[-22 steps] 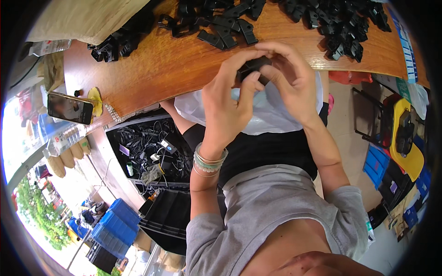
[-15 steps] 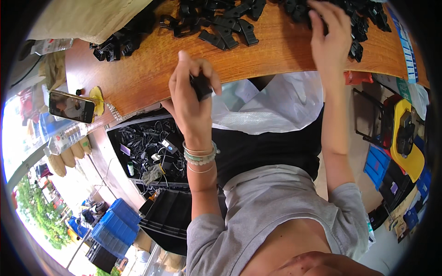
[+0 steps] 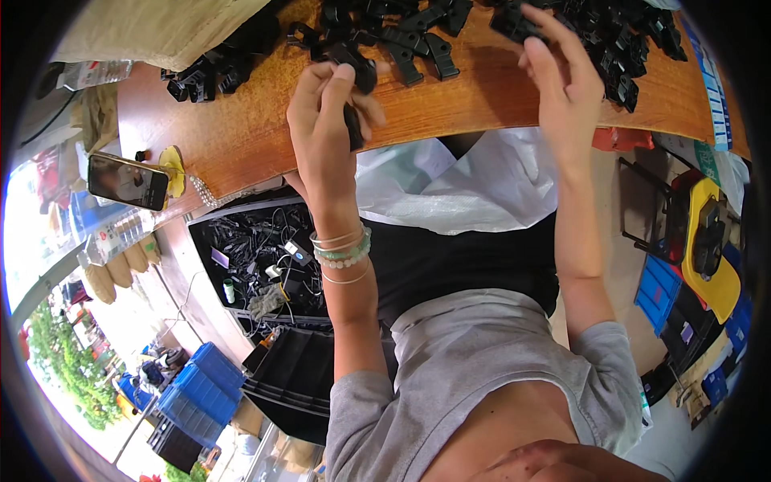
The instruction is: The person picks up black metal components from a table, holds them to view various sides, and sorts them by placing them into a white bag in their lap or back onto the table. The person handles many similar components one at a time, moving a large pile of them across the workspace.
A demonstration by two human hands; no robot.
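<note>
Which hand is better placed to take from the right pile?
Likely right: the right hand is at the right pile; the left hand is farther off and holds a black part.

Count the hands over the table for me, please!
2. The left hand holds a black piece; the right hand, farther right, is at another black piece beside a black pile. No other hand seems hidden there.

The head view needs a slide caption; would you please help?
Left hand and right hand handling black parts at a wooden table.
</note>
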